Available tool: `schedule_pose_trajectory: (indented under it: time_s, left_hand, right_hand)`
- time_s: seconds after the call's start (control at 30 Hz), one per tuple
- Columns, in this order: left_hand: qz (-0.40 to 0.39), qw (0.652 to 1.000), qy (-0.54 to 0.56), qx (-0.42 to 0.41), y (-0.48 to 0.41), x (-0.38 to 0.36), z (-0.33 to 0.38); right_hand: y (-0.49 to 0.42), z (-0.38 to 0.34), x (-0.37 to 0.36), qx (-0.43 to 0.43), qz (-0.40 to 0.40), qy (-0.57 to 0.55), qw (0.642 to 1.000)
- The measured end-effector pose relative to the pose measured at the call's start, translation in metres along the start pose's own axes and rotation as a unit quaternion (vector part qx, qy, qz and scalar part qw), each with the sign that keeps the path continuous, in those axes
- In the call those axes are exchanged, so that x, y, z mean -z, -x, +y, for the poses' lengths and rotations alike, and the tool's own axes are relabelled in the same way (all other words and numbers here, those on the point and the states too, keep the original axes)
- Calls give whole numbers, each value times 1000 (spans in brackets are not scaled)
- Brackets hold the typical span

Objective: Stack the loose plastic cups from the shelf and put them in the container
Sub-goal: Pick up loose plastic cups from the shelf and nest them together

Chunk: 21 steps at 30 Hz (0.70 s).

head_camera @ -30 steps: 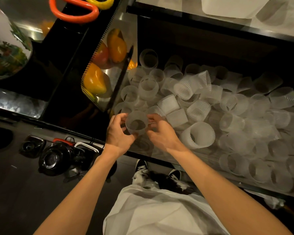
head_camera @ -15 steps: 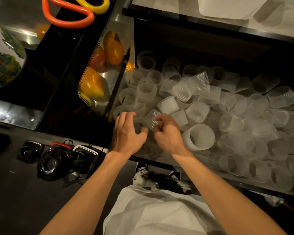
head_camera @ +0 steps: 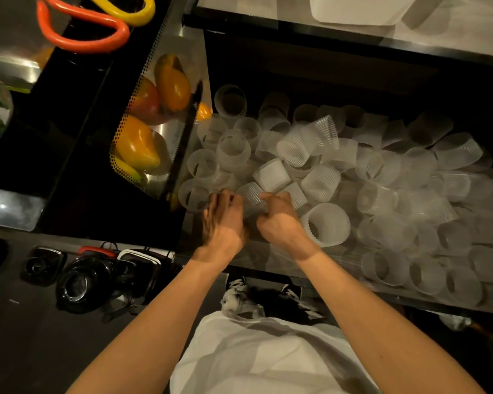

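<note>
Several loose translucent ribbed plastic cups lie jumbled across the dark shelf. At the pile's near left edge, my left hand and my right hand meet around one ribbed cup lying on its side. My right fingers pinch its right side, and my left fingers curl over its left side, hiding part of it. A wider white cup lies just right of my right hand. A white container stands on the surface above the shelf.
A perforated metal tray with orange and yellow fruit stands left of the cups. Orange and yellow loops lie at top left. Black appliances sit low on the left. My shoes are below the shelf edge.
Both hands have moved forward and down from holding a cup in the air to the near edge of the pile, where they now close around a ribbed cup.
</note>
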<state>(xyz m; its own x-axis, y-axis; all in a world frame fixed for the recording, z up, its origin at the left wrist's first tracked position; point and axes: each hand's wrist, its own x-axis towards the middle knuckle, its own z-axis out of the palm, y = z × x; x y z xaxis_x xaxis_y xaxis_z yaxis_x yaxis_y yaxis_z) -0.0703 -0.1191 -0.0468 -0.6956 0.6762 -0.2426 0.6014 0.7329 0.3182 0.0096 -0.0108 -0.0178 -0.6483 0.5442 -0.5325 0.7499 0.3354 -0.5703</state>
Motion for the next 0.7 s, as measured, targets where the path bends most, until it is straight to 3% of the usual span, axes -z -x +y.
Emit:
schedule_pose_trajectory:
  time_s: [0.4, 0.6, 0.7]
  left_hand:
    - [28, 997, 62, 25, -5, -1, 5]
    - [87, 984, 155, 19, -5, 1, 9]
    - [104, 948, 296, 54, -9, 3, 7]
  right_hand:
    - [-6, 6, -4, -20, -16, -51, 998]
    - [-3, 8, -2, 23, 38, -139, 989]
    - [0, 8, 1, 49, 74, -155, 984]
